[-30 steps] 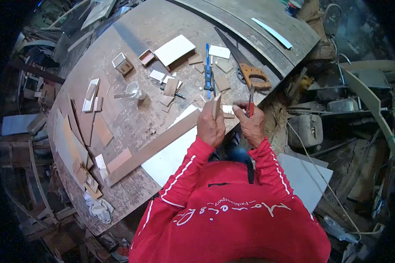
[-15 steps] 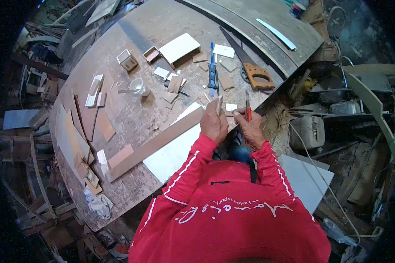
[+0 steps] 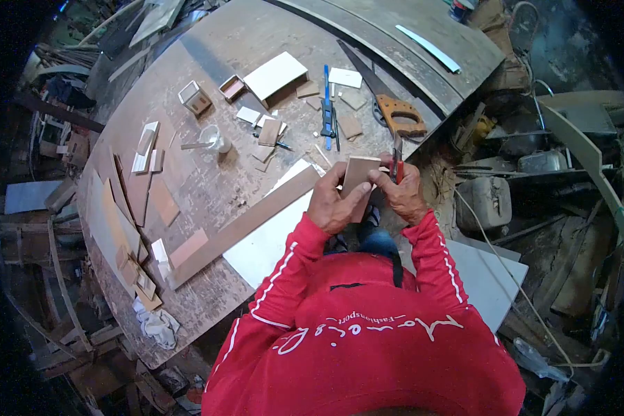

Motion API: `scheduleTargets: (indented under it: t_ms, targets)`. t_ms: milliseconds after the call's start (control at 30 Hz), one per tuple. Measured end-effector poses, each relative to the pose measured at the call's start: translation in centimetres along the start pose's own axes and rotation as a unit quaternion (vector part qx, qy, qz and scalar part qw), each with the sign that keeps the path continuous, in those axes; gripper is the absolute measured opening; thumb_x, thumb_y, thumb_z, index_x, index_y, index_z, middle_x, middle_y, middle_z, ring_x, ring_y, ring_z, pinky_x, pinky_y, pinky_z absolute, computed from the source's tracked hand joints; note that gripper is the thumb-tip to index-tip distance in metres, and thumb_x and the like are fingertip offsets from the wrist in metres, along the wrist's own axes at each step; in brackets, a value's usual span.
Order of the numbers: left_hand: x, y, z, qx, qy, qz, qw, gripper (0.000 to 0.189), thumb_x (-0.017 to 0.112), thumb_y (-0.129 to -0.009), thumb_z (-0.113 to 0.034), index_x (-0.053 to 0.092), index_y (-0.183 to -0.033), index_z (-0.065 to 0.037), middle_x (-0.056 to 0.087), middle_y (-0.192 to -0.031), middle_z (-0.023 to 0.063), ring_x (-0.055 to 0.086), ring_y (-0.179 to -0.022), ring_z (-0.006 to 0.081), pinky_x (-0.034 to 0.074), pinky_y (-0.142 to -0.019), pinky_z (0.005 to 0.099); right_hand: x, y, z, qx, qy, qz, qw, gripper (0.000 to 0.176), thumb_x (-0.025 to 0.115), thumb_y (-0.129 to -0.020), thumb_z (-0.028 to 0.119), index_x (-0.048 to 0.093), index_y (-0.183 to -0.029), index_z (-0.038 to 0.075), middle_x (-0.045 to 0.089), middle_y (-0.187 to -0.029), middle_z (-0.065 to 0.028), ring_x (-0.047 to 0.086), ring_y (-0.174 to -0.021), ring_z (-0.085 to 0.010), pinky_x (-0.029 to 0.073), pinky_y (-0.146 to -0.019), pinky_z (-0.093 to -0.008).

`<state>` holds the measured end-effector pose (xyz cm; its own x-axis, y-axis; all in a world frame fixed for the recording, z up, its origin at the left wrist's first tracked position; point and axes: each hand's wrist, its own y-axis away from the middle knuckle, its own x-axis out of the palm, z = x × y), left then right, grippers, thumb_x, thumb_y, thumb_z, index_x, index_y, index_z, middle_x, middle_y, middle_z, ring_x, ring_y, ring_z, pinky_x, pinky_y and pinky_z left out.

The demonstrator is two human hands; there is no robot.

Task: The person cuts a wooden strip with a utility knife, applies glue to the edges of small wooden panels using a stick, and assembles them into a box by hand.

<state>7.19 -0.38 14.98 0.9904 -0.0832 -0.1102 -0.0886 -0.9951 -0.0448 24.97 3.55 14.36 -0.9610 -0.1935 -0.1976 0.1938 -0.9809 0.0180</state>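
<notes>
A small flat wooden piece (image 3: 359, 175) is held in my left hand (image 3: 335, 205), thumb across its face and fingers behind it. My right hand (image 3: 405, 195) is closed around a red-handled knife (image 3: 397, 168), its blade pointing away from me. The right thumb and fingertip meet the wooden piece's right edge. Below and left of my left hand, a long brown board (image 3: 246, 227) lies over a white sheet (image 3: 265, 243) at the table edge. Beyond my hands are a blue measuring tool (image 3: 327, 107) and a handsaw with a wooden handle (image 3: 402, 116).
On the worktable (image 3: 208, 315) are a white-topped box (image 3: 276, 75), a small open box (image 3: 233, 88), a plastic cup (image 3: 217, 141), thin boards at the left and a rag (image 3: 158, 326). A jerrycan (image 3: 484, 203) stands at the right.
The wooden piece has turned from edge-on to show its broad face. My right hand has come closer and touches it, with the knife still held. The view has shifted slightly.
</notes>
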Motion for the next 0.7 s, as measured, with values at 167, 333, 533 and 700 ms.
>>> scheduleTargets:
  t_ms: [167, 333, 533, 700]
  targets:
    - [1.2, -0.1, -0.5, 0.021, 0.065, -0.001, 0.998, 0.027, 0.063, -0.092, -0.014, 0.055, -0.113, 0.001, 0.064, -0.099, 0.0160, 0.062, -0.088, 0.0238, 0.049, -0.077, 0.0344, -0.7, -0.4, 0.4, 0.037, -0.062, 0.059, 0.996, 0.030, 0.075, -0.086, 0.023, 0.066, -0.102, -0.001, 0.068, -0.089, -0.0049, 0.060, -0.081, -0.0101, 0.049, -0.074, -0.0269]
    - [1.8, -0.3, -0.9, 0.085, -0.134, -0.081, 0.984, 0.024, 0.058, -0.092, -0.011, 0.054, -0.111, 0.003, 0.060, -0.096, 0.0242, 0.061, -0.087, 0.0392, 0.049, -0.075, 0.0399, 0.6, -0.6, -0.7, -0.013, -0.033, -0.004, 0.999, 0.032, 0.071, -0.090, 0.028, 0.065, -0.106, 0.001, 0.067, -0.089, -0.0043, 0.059, -0.079, -0.0108, 0.048, -0.073, -0.0269]
    - [2.0, -0.4, 0.2, 0.101, -0.096, -0.090, 0.986, 0.018, 0.053, -0.095, -0.009, 0.054, -0.108, 0.003, 0.059, -0.088, 0.0219, 0.060, -0.078, 0.0362, 0.048, -0.069, 0.0418, 0.5, 1.2, -0.5, 0.079, -0.182, 0.037, 0.979, 0.049, 0.040, -0.101, 0.051, 0.059, -0.096, 0.006, 0.046, -0.077, 0.0021, 0.041, -0.069, -0.0073, 0.035, -0.058, -0.0225]
    - [1.8, -0.2, -0.1, 0.001, 0.003, -0.044, 0.999, 0.021, 0.049, -0.100, -0.019, 0.056, -0.105, 0.001, 0.057, -0.077, 0.0106, 0.057, -0.066, 0.0216, 0.048, -0.062, 0.0340, 0.6, 1.7, 0.2, 0.032, -0.074, 0.054, 0.995, 0.041, 0.044, -0.103, 0.042, 0.060, -0.093, 0.005, 0.049, -0.073, 0.0019, 0.044, -0.066, -0.0078, 0.038, -0.058, -0.0241]
